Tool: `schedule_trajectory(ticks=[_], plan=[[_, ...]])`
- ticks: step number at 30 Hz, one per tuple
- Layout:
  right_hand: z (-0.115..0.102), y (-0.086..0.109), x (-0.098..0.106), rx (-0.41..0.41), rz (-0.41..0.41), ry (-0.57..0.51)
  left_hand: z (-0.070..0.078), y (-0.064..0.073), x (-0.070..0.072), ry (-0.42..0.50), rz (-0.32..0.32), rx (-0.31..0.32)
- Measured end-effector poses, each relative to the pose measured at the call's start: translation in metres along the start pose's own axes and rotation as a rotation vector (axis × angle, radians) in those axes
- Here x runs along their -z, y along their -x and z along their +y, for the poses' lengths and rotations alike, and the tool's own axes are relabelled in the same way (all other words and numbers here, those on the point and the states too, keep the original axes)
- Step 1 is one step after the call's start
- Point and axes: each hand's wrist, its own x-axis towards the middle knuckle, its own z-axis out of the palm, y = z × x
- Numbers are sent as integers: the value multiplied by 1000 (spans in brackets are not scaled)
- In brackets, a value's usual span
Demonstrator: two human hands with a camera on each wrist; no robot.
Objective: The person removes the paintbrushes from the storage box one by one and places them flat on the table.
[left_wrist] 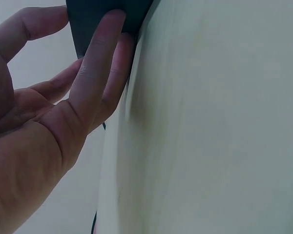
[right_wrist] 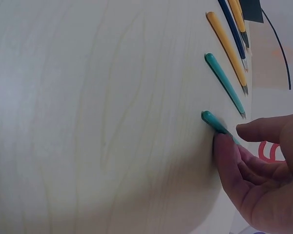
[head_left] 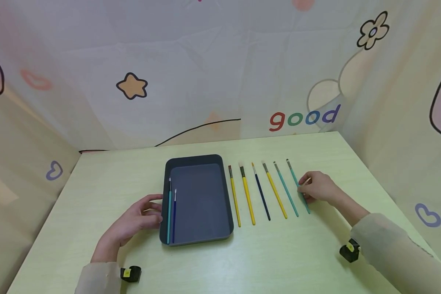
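**Right sleeve (head_left: pixel 400 245) foremost; insecure pickup the main risk**

Head view: right hand (head_left: pixel 319 188) curls about the outermost teal brush (head_left: pixel 293 173), lying on the bench (head_left: pixel 257 261) at the row's right end. A poor pinch could roll it into its neighbour. Backdrop (head_left: pixel 220 77) reads "good".

Left wrist view: left hand (left_wrist: pixel 53 107), fingers loosely extended, touches the tray's (left_wrist: pixel 90 22) outer wall; a push could shift it.

Right wrist view: fingertip touches the brush; closure cannot be told. No label legible.

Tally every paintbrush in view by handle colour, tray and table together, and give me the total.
Yellow brushes: 3
Teal brushes: 3
Dark blue brushes: 2
Total: 8
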Motion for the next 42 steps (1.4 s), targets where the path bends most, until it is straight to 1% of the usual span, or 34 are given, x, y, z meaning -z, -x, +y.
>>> schedule_trajectory(ticks=[3, 12, 19, 28, 32, 38, 42], plan=[[-1, 1, 1, 2, 5, 6, 0, 0, 0, -2, 1, -2], [-3, 1, 0, 31, 4, 85, 1, 1, -1, -8, 3, -1], [-3, 1, 0, 57, -1, 90, 0, 0, 0, -7, 3, 0], [-4, 2, -2, 39, 19, 91, 1, 0, 0, -17, 1, -5], [-6, 1, -2, 41, 21, 106, 1, 0, 0, -4, -3, -3], [-11, 0, 0, 28, 36, 152, 1, 0, 0, 7, -7, -6], [-15, -2, 1, 40, 46, 140, 1, 0, 0, 4, -6, -6]])
